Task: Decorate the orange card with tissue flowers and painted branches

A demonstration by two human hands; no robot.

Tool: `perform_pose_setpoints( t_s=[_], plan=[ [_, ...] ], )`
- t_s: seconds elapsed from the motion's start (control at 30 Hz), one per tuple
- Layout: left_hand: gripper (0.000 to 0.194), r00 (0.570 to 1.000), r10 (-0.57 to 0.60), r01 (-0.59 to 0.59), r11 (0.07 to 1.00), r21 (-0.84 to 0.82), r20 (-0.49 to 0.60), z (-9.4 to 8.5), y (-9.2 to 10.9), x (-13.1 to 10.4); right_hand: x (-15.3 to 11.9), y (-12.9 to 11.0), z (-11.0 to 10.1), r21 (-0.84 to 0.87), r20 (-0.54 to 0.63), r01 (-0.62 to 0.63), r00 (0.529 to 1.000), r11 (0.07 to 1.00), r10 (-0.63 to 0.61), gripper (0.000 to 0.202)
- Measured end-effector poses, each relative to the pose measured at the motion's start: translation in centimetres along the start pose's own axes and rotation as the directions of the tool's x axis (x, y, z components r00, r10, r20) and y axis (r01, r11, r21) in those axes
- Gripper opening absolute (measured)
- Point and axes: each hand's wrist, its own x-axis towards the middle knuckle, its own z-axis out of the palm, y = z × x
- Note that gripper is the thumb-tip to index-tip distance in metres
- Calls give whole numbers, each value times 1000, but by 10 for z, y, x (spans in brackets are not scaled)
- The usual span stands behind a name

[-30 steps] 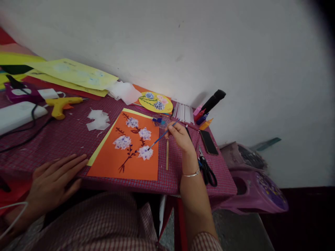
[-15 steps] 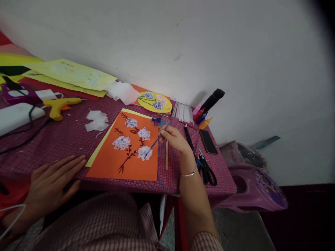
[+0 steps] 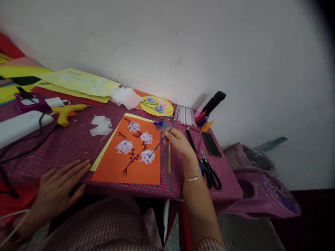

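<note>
My right hand (image 3: 176, 138) is closed around a thin blue paintbrush (image 3: 160, 142), its tip at the lower right white flower (image 3: 147, 157). That flower, with purple marks, is one of several on an orange sheet (image 3: 107, 170) that also bears dark painted stems and leaves. A yellow sheet (image 3: 100, 161) shows beneath its left edge. Flat at the table's front edge, left of the sheets, rests my left hand (image 3: 62, 183), fingers stretched out, holding nothing. Just beyond my right hand sits a clear palette with blue paint (image 3: 160, 124), partly hidden. A flat wooden stick (image 3: 169, 158) lies below my right hand.
To the right are black scissors (image 3: 211, 174), a phone (image 3: 211, 144), a black marker (image 3: 191, 140) and small paint bottles (image 3: 206, 125). White sticks (image 3: 184, 115) lie near the wall. At left are a yellow glue gun (image 3: 67, 113), white tissue pieces (image 3: 101, 125) and a power strip (image 3: 23, 127).
The whole view has shifted slightly, so things appear a little further right and lower. The brush tip stays at the lower right flower, and my left hand remains flat.
</note>
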Motion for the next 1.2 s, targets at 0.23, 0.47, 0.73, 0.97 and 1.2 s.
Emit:
perform_pose_setpoints(
  t_s=[0.23, 0.47, 0.73, 0.97, 1.2],
  plan=[
    [61, 997, -69, 67, 996, -58, -35, 0, 9, 0, 3, 4, 2, -2, -113, 13, 993, 1000, -13, 44],
    [63, 998, -56, 55, 998, -34, -29, -1, 11, 1, 3, 2, -3, 15, -217, 59, 975, 998, -55, 39],
    [61, 997, -75, 74, 997, -38, -28, -1, 13, 1, 3, 4, -1, -69, -143, -8, 990, 998, -2, 40],
    [62, 997, -79, 78, 996, -43, -15, -2, 15, 2, 4, 5, 1, -26, -165, 5, 986, 1000, -9, 40],
    [72, 999, -40, 39, 999, -18, -33, 3, 2, -1, 3, 2, -3, -75, -267, 14, 963, 997, -34, 42]
  ],
)
